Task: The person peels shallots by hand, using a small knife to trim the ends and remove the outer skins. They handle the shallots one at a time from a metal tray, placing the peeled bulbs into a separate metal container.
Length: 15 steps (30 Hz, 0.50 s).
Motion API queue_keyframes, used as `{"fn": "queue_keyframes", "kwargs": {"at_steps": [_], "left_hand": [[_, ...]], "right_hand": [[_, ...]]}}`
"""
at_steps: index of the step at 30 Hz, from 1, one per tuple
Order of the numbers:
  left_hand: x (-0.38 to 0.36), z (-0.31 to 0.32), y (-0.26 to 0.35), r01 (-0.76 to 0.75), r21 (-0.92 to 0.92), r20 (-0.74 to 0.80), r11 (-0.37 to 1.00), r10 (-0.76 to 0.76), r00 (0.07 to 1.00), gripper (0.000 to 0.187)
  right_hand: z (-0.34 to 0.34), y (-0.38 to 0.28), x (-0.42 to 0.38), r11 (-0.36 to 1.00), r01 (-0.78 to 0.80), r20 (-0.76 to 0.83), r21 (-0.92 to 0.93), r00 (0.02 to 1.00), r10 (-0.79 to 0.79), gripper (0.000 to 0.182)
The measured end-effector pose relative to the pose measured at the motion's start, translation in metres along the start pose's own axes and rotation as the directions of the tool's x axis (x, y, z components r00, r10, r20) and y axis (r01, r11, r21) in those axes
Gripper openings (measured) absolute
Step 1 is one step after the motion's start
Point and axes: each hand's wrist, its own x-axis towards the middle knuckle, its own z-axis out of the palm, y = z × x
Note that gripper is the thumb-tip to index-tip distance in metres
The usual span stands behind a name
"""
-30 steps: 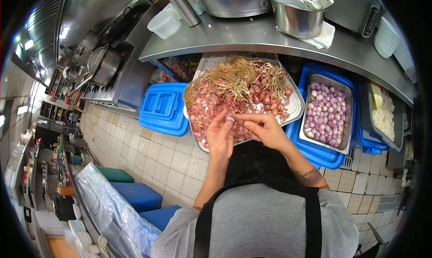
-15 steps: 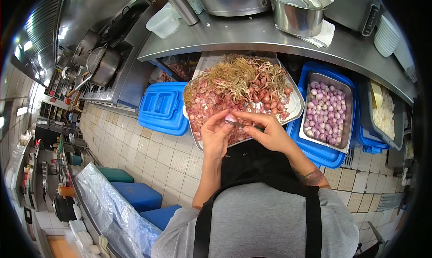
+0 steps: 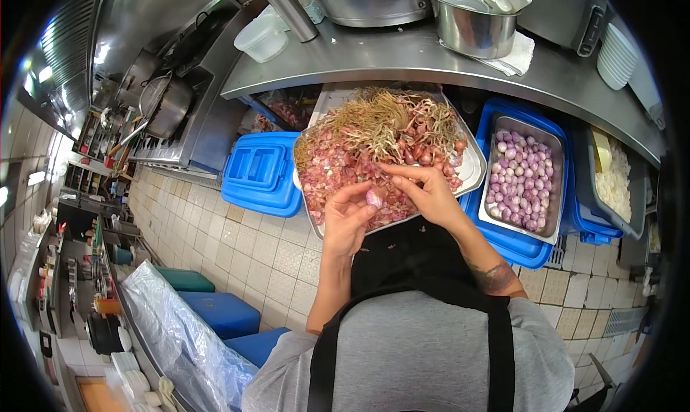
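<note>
My left hand (image 3: 346, 221) pinches a partly peeled shallot (image 3: 374, 198) between thumb and fingertips, its pale purple side showing. To the right and slightly higher, my right hand (image 3: 431, 198) is apart from the shallot, with curled fingers and the thumb near the index finger. What it holds is hidden; no knife blade can be made out. Beneath both hands is a large metal tray (image 3: 471, 169) heaped with reddish shallot skins (image 3: 330, 175). Unpeeled shallots (image 3: 424, 157) with dry stringy stems (image 3: 381, 117) lie at its far side.
Peeled shallots (image 3: 521, 178) fill a steel pan (image 3: 559, 196) on a blue lid to the right. Left of the tray is another blue lid (image 3: 262, 171). A steel counter (image 3: 374, 52) overhangs the tray's far edge, bearing a pot (image 3: 474, 34) and a plastic tub (image 3: 262, 42).
My right hand has moved up and away from the shallot, and the small knife seen against it before no longer shows. My left hand keeps the shallot, now turned more into view.
</note>
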Motion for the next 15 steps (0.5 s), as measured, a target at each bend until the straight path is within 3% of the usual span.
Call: {"fn": "queue_keyframes", "kwargs": {"at_steps": [2, 5, 8, 11, 15], "left_hand": [[0.001, 0.007, 0.001, 0.004, -0.055, -0.003, 0.998, -0.004, 1.000, 0.037], [0.003, 0.011, 0.004, 0.033, -0.090, -0.081, 0.995, -0.040, 0.996, 0.037], [0.004, 0.007, 0.002, 0.007, 0.047, -0.175, 0.999, 0.001, 0.985, 0.038], [0.007, 0.004, -0.003, -0.062, 0.213, -0.195, 0.975, 0.105, 0.975, 0.039], [0.005, 0.008, -0.002, -0.099, 0.287, -0.114, 0.953, 0.137, 0.984, 0.039]], "right_hand": [[0.001, 0.004, 0.003, 0.993, 0.087, -0.087, -0.085, 0.992, -0.094, 0.029], [0.003, 0.000, 0.001, 0.980, 0.087, -0.117, -0.180, 0.987, -0.109, 0.029], [0.005, 0.005, -0.001, 0.957, 0.202, -0.098, -0.207, 0.969, -0.226, 0.031], [0.002, -0.009, -0.010, 0.999, -0.027, 0.107, -0.029, 0.994, 0.030, 0.034], [0.006, -0.007, -0.011, 1.000, 0.010, 0.131, 0.005, 0.991, -0.011, 0.036]]}}
